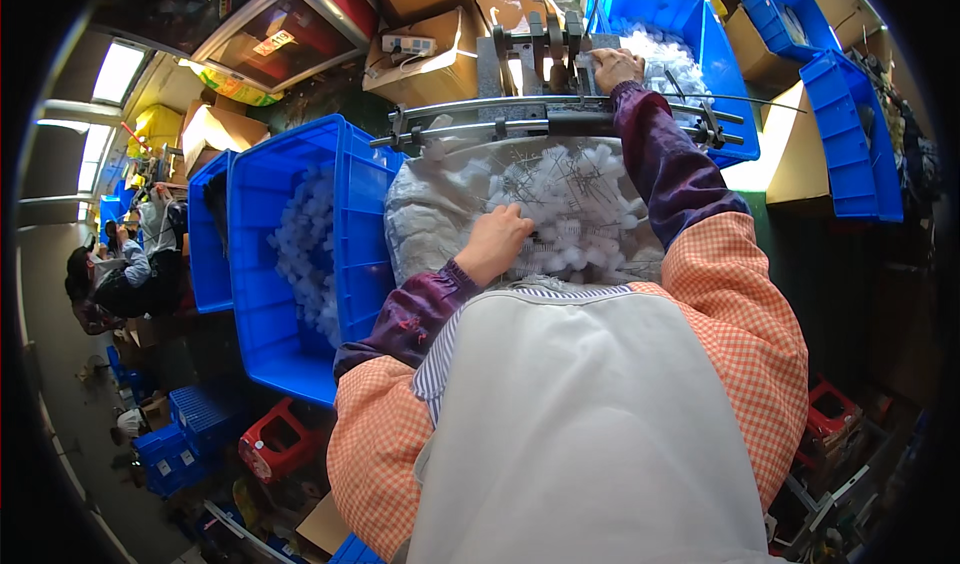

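Observation:
My left hand (497,241) reaches into a pile of small white plastic pieces (575,249) on a pale cloth-like lining (425,199). Its fingers are bunched together; whatever they pinch is too small to make out. Thin metal pins (570,176) and little springs lie among the white pieces. Farther away, my right hand (617,67) is at the right side of a metal bench machine (540,59), its fingers curled down at the machine. What lies under those fingertips is hidden. A horizontal metal rod (470,132) runs between the machine and the pile.
A large blue bin (285,154) holding white pieces stands at left. Another blue bin (725,54) with white pieces is behind my right hand. Cardboard boxes (430,54) stand behind the machine. Red stools (275,439) flank me, and a person (140,264) is far left.

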### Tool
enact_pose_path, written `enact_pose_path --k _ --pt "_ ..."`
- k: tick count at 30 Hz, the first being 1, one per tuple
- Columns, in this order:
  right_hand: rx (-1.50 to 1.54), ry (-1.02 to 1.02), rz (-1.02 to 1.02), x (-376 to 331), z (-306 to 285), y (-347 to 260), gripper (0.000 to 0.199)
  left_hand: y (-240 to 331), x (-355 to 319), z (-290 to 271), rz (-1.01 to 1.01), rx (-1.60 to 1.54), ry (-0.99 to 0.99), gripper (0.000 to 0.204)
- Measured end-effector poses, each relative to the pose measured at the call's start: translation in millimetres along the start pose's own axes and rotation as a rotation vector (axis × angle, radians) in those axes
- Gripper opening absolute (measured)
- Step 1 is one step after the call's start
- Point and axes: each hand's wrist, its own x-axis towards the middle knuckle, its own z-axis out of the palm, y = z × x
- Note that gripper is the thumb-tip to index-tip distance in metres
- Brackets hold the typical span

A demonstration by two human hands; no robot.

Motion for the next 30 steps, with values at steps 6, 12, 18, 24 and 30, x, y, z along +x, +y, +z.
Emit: enact_pose_path --k 6,12,18,24,30 --pt "-0.099 -0.007 0.025 -26 -16 -4 0.031 -9 -3 4 0.075 -0.005 0.031 0.003" --pt "-0.106 0.037 -0.023 -26 -5 -30 0.031 -6 1 -16 0.169 -0.052 0.119 0.003" --pt "-0.099 0.069 -0.056 -27 -4 -61 0.028 -8 2 -22 0.170 -0.189 0.179 0.009" --pt "-0.122 -0.018 -0.010 -27 -11 -33 0.030 -15 7 -27 0.148 -0.480 0.314 0.013" --pt "-0.024 -0.036 0.013 -11 -5 16 0.028 -1 10 -46 0.001 -0.745 0.345 0.009"
